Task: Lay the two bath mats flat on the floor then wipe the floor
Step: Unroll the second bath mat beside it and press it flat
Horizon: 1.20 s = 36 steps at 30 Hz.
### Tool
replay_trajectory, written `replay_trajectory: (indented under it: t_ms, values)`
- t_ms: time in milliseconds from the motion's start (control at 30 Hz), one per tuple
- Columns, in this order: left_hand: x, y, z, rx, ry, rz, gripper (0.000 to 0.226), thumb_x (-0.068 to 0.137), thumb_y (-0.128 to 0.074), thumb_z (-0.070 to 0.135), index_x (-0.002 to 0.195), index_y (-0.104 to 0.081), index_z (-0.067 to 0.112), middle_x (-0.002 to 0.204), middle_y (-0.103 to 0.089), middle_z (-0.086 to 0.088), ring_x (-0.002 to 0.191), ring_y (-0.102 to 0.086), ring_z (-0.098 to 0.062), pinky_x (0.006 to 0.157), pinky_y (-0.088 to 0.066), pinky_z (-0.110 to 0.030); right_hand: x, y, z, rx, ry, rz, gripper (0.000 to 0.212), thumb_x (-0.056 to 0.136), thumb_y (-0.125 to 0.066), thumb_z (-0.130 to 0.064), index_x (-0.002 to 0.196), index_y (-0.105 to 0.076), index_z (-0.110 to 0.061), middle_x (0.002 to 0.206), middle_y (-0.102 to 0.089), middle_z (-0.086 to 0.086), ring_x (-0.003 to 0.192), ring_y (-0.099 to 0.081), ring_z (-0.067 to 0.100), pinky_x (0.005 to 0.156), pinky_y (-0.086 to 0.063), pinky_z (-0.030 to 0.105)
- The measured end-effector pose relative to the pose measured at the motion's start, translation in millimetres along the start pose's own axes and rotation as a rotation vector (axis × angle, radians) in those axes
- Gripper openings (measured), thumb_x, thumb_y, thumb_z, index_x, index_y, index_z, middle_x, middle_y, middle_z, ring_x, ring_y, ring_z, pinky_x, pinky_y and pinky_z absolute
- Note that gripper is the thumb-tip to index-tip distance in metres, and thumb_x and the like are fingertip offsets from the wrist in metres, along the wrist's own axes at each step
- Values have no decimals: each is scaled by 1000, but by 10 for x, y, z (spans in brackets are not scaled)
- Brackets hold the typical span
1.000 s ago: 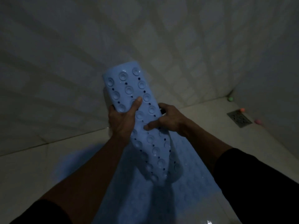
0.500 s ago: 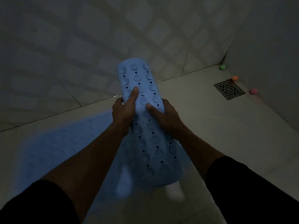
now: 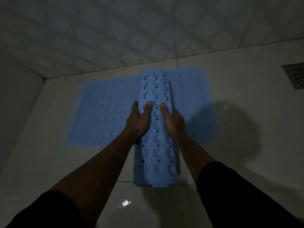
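A flat blue bath mat (image 3: pixel 102 116) lies on the pale tiled floor (image 3: pixel 238 170) beside the wall, spreading out to both sides of a second one. The left hand (image 3: pixel 138 122) grips the left side of the rolled blue bath mat (image 3: pixel 156 145), thumb on top and fingers curled under its edge. That roll, suction cups facing up, sits over the flat one, running toward the wall. The right hand (image 3: pixel 172 120) clasps its right side the same way. A metal floor drain (image 3: pixel 294 75) sits at the far right.
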State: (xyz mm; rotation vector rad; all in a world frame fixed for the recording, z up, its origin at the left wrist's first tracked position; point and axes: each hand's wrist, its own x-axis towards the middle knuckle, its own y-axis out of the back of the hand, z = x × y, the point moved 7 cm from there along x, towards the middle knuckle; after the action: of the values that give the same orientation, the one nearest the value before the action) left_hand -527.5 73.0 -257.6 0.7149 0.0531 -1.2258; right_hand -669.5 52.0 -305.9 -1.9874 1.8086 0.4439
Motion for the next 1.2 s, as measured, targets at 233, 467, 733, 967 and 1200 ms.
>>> replay_trajectory:
  t_ms: [233, 467, 733, 967, 1200]
  values:
    - [-303, 266, -252, -13, -60, 98, 64, 91, -46, 67, 143, -46, 29, 137, -58, 2, 115, -60, -18, 100, -50, -39, -385, -223, 47, -86, -46, -67, 70, 82, -50, -74, 132, -58, -25, 127, -64, 2, 109, -62, 21, 96, -50, 35]
    - [-557, 292, -647, -110, -139, 61, 58, 93, -51, 60, 139, -51, 24, 131, -59, 4, 113, -59, -14, 99, -47, -32, -923, -318, 205, -209, 14, 36, 69, 85, -49, -71, 128, -58, -17, 121, -60, -4, 104, -58, 17, 92, -46, 32]
    - [-1003, -120, -938, -182, -144, -119, 73, 83, -51, 73, 141, -46, 28, 137, -56, 1, 120, -57, -23, 104, -46, -44, -1528, 153, 427, -363, 21, 220, 57, 96, -45, -58, 137, -52, -19, 139, -53, 7, 124, -52, 27, 93, -37, 27]
    - [-1465, -731, -1227, -240, -134, -184, 65, 79, -51, 77, 130, -53, 36, 125, -63, 7, 111, -62, -16, 100, -49, -40, -1878, 655, 809, -364, 50, 254, 41, 99, -43, -52, 123, -54, -20, 118, -58, 5, 94, -49, 13, 83, -36, 24]
    - [-1841, -1300, -1449, -261, -77, -242, 80, 70, -58, 83, 132, -53, 33, 124, -65, 8, 108, -65, -13, 97, -53, -41, -2172, 1203, 1159, -293, 35, 276, 46, 96, -48, -53, 124, -55, -17, 112, -60, 1, 91, -53, 14, 79, -40, 26]
